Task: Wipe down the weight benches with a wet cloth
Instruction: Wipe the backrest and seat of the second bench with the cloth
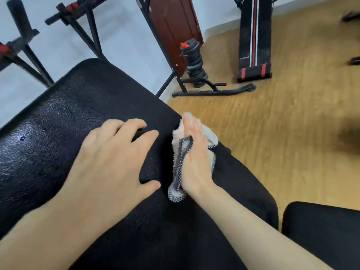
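A black padded weight bench (64, 121) with a grained, shiny surface fills the lower left of the head view. My left hand (109, 158) rests flat on the pad with its fingers spread. My right hand (194, 158) presses a white cloth with a grey dotted trim (209, 134) against the bench's right edge, fingers straight and pointing away from me. Most of the cloth lies hidden under that hand.
A second black pad (321, 230) sits at the lower right. On the wooden floor (282, 133) stand a stack of black weight plates (194, 65) on a stand and a black sit-up bench with red and white stripes (255, 39). Black rack legs (85, 34) rise at the upper left.
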